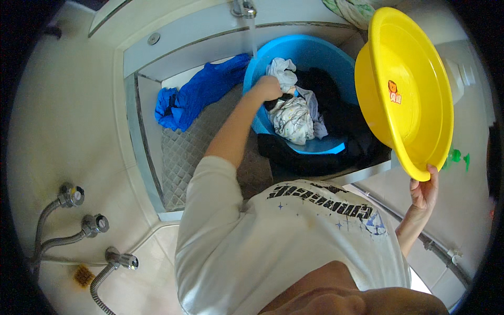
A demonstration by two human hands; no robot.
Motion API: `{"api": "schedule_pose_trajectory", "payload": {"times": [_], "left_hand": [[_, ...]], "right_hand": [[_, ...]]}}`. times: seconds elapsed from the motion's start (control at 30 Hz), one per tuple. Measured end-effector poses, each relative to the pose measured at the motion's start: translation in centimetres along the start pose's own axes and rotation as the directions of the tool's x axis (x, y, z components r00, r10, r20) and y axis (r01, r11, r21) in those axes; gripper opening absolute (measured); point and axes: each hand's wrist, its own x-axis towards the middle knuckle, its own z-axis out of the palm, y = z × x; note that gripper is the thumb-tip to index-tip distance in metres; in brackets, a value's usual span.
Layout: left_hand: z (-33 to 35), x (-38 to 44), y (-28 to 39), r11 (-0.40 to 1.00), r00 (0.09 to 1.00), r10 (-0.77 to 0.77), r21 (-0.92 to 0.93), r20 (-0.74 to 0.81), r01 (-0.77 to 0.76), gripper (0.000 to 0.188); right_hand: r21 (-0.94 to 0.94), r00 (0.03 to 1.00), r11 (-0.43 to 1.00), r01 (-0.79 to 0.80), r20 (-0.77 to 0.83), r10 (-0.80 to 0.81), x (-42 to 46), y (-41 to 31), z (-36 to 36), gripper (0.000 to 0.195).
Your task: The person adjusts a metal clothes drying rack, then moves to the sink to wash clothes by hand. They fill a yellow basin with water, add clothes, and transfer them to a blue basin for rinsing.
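Observation:
My right hand [424,191] holds a yellow plastic basin [417,78] by its lower rim. The basin is tipped on its side, its inside turned to the right, with a cartoon sticker bearing writing. My left hand [269,88] is inside a blue plastic tub [315,44], its fingers curled on the laundry there. Around it lie a white cloth [282,73], a white patterned garment [293,120] and black clothing [321,88]. More black fabric [307,163] hangs over the tub's near side. The left fingertips are partly hidden.
Water runs from a chrome faucet [244,9] beside the tub's rim. A blue garment [204,90] lies in the sink [179,165] to the left. A green pump bottle [456,156] stands behind the yellow basin. Valves with hoses [94,223] line the left wall.

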Motion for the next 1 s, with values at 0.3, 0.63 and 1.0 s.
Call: {"api": "schedule_pose_trajectory", "payload": {"times": [0.3,0.63,1.0], "left_hand": [[-10.1,-22.4,-2.4,0.720,0.909,-0.107,-0.662,-0.404,-0.209,0.017],[-2.4,-10.1,2.5,0.943,0.938,0.015,-0.306,-0.346,-0.128,0.023],[-2.5,-5.4,0.5,0.843,0.946,-0.108,-0.532,-0.307,-0.077,0.028]], "right_hand": [[0.012,0.998,0.998,0.059,-0.039,-0.058,1.0,0.5,-0.2,0.036],[-0.075,0.994,0.993,0.089,-0.055,-0.093,0.9,1.0,0.9,0.037],[-0.266,0.965,0.952,0.149,-0.171,-0.199,0.9,3.2,2.1,0.034]]}}
